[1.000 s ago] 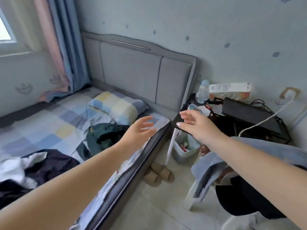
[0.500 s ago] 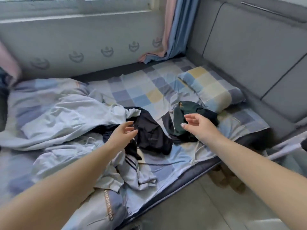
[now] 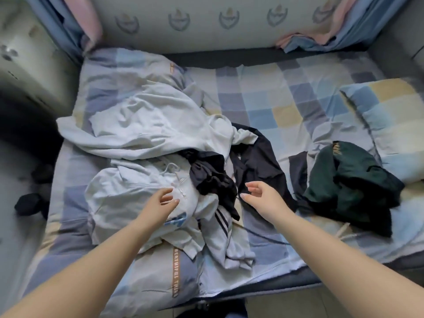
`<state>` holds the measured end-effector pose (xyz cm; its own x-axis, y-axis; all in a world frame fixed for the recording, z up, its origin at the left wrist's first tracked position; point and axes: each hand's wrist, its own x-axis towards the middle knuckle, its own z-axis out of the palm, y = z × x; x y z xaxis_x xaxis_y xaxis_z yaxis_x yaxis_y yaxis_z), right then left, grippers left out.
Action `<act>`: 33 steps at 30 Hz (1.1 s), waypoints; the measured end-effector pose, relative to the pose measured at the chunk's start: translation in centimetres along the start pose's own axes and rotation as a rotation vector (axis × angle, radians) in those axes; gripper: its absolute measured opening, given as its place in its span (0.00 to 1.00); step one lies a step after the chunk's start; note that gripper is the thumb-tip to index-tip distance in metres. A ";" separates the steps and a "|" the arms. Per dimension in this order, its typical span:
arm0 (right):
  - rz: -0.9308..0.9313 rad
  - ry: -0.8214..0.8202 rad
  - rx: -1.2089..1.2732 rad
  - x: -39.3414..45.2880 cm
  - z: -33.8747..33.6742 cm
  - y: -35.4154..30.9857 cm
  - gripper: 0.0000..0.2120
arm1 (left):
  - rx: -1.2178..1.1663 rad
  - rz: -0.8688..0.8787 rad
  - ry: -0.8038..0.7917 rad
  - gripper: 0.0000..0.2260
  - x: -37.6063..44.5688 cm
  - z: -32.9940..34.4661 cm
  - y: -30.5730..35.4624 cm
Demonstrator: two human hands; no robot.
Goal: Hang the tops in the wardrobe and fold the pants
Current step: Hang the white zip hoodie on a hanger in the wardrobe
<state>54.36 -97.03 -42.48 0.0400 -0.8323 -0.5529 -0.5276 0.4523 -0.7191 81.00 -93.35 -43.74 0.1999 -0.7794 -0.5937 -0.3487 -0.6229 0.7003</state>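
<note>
A heap of clothes lies on the checked bed. A white hooded top with drawstrings is under my left hand, whose relaxed fingers hover just over it. A larger pale garment spreads behind it. A white piece with dark stripes trails toward the bed's near edge. A black garment lies crumpled in the middle, and my right hand hangs over it with loose fingers, holding nothing. A dark green garment is bunched to the right.
A checked pillow lies at the right end of the bed. A striped blue-grey quilt with an orange lettered band covers the near left. Curtains hang at the far wall. Dark objects sit on the floor at left.
My view has swung left from the headboard and bedside table to look straight down on the bed. Both hands have dropped lower over the clothes heap, still holding nothing.
</note>
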 end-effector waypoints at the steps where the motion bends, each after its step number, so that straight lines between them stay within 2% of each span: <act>1: 0.002 -0.041 -0.009 1.9 1.5 0.3 0.19 | 0.013 -0.022 0.030 0.20 1.2 -0.3 -1.1; 4: 0.013 -0.141 -0.045 5.9 5.6 1.2 0.20 | 0.126 -0.035 0.097 0.21 4.2 -1.3 -3.6; 7: -0.013 -0.246 -0.122 9.4 10.3 1.9 0.22 | 0.355 0.039 0.180 0.21 8.1 -2.4 -5.6; 10: -0.087 -0.314 -0.225 12.4 14.5 2.0 0.25 | 0.478 0.092 0.224 0.22 11.9 -3.2 -6.9; 15: -0.232 -0.288 -0.380 17.7 19.7 2.1 0.29 | 0.660 0.141 0.144 0.28 17.3 -2.1 -9.5; 17: -0.263 -0.260 -0.433 19.4 20.8 2.3 0.30 | 0.716 0.098 0.158 0.31 18.7 -1.1 -10.2; 19: -0.321 -0.238 -0.589 20.8 21.6 2.5 0.31 | 0.886 0.065 0.181 0.32 19.6 -0.6 -10.3; 22: -0.513 -0.201 -0.985 22.2 22.1 2.6 0.32 | 1.194 0.118 0.120 0.26 20.2 -0.7 -10.0; 25: -0.570 -0.152 -1.192 22.5 22.2 2.2 0.20 | 1.382 0.133 0.031 0.16 20.3 -1.2 -9.4; 27: -0.571 -0.120 -1.305 22.6 21.8 2.1 0.13 | 1.408 0.143 0.050 0.14 20.0 -1.8 -9.3; 29: -0.541 -0.110 -1.324 22.6 21.0 1.8 0.12 | 1.385 0.171 0.100 0.11 19.2 -2.9 -9.5; 31: -0.549 -0.098 -1.297 22.2 20.1 1.1 0.14 | 1.331 0.186 0.160 0.14 17.9 -4.3 -10.1; 33: -0.658 -0.072 -1.274 21.2 19.7 0.4 0.13 | 1.252 0.200 0.228 0.16 16.3 -5.7 -10.8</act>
<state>71.69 -108.15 -62.75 0.5923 -0.7388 -0.3214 -0.7820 -0.6232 -0.0085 93.24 -99.72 -58.68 0.1529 -0.9224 -0.3546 -0.9829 -0.1046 -0.1518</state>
